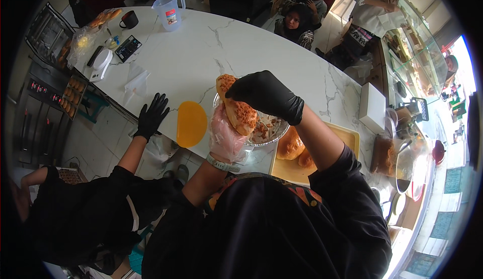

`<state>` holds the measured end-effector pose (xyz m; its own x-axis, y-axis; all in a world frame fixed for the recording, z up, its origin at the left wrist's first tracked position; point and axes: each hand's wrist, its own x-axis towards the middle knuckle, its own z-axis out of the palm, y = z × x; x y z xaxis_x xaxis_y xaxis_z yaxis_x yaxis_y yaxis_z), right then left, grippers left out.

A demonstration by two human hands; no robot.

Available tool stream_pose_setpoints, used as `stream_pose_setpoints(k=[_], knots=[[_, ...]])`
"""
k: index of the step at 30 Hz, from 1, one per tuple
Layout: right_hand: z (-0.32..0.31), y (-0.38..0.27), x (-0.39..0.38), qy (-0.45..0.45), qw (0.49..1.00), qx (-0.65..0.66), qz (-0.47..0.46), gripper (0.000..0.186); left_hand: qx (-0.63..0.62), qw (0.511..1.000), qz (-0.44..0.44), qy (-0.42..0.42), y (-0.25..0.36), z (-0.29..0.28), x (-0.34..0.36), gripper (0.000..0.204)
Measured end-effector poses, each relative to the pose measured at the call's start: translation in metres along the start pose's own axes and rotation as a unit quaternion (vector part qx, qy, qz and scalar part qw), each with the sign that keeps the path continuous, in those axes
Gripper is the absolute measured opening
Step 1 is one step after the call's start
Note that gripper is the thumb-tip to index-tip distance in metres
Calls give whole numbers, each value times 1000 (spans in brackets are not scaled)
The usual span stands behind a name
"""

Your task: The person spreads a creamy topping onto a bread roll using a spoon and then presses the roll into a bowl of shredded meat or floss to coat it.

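Beyond the foil bowl (278,137), bare marble tabletop (261,57) left an open path toward the pitcher (170,16). Leftward, a flat yellow piece (191,124) and a co-worker's outstretched arm (131,153) obstructed; rightward, the bread tray (348,143) and white box (372,109) took up room

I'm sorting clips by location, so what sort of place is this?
Probably a bakery shop: glossy buns lie in a tray near the topped bread being held, small rolls sit at what looks like an oven, and a glass display case stands on the right.
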<state>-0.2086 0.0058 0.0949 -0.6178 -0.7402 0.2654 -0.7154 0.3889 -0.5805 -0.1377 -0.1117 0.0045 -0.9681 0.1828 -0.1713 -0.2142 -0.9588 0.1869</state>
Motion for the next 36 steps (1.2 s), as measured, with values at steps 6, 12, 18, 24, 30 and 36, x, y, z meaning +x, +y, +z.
stream_pose_setpoints(k=[6,12,18,24,30,36], knots=[[3,7,-1,35,999,-11,-33,16,-3,999,-7,39,-2,11,-1,42],[-7,2,-8,51,996,65,20,18,2,1000,-7,11,0,3,-1,45],[-7,22,-16,57,995,72,-39,14,-2,999,-15,-34,1,-4,1,47],[-3,20,-24,84,981,168,50,21,16,998,3,-53,-2,-3,0,47],[4,19,-43,109,994,-5,4,49,-9,997,-3,-75,3,-1,3,45],[6,11,-48,45,981,-189,-5,59,-6,997,-6,-79,2,2,1,46]])
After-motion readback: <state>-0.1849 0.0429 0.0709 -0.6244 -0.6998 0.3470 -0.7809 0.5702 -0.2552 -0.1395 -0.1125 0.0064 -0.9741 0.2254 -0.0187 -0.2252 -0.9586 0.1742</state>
